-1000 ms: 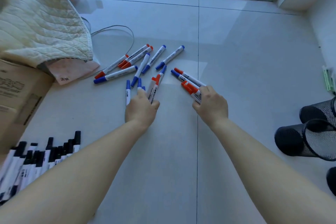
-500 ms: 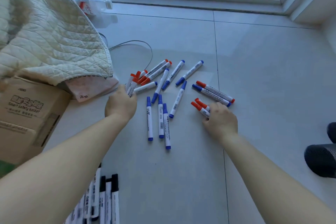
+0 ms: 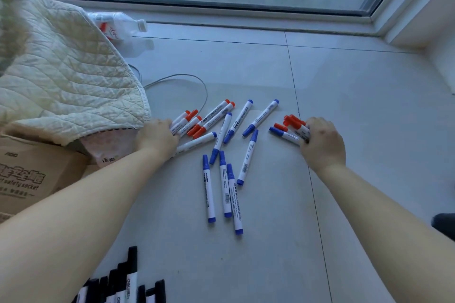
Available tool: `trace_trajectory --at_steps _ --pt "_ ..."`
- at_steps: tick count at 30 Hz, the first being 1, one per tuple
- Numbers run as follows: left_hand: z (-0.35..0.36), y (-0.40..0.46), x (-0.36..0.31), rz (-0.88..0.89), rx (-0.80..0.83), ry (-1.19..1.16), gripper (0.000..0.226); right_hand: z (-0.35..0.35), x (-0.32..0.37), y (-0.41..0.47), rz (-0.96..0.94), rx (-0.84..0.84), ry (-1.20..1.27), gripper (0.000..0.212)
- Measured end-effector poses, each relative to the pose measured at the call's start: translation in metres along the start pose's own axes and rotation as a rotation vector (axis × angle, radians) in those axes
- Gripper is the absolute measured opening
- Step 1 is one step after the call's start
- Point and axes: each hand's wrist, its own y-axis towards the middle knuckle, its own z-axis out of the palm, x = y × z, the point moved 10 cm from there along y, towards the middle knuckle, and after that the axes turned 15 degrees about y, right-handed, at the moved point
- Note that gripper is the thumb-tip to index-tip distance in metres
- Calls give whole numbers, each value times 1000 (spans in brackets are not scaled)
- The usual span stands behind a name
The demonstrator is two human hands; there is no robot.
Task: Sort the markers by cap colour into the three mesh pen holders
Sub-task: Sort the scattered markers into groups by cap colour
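Observation:
Several white markers lie on the tiled floor. My left hand (image 3: 157, 136) grips a few red-capped markers (image 3: 185, 122) beside the quilt's edge. Two more red-capped markers (image 3: 213, 118) lie just right of it. My right hand (image 3: 322, 142) holds a bunch of red-capped markers (image 3: 294, 123) together with one blue-capped marker (image 3: 283, 134). Between my hands lie several loose blue-capped markers (image 3: 226, 187). Black-capped markers (image 3: 128, 283) sit in a row at the bottom left. One dark mesh pen holder (image 3: 444, 225) shows partly at the right edge.
A cream quilt (image 3: 56, 81) drapes over a cardboard box (image 3: 37, 174) on the left. A clear plastic bottle (image 3: 118, 27) lies near the window sill. A grey cable (image 3: 187, 81) loops on the floor behind the markers. A wall (image 3: 438, 44) stands at the far right.
The camera tilted up and the window came into view. My left hand moved left from the blue markers to the red ones by the quilt. My right hand gathered more red markers and shifted right.

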Motion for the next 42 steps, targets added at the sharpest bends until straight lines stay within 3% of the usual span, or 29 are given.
trace_trajectory --at_steps 9,17,21,28,34,38,42 --pt "1 10 -4 49 -64 -40 23 28 -21 16 177 194 -53 14" --pt "5 14 -14 99 53 99 23 32 -29 19 251 239 10 31" --pt "8 14 -14 44 95 64 28 25 -25 23 235 236 -16 30" --pt "-2 30 -16 -28 58 -254 24 15 61 38 -226 119 -59 5" --pt "7 50 -36 46 142 -340 28 60 162 13 -790 239 -127 11" --pt "11 58 -40 67 150 -283 30 98 183 7 -913 370 -199 14" --pt "17 66 -38 68 195 -322 25 123 184 16 -920 410 -239 23"
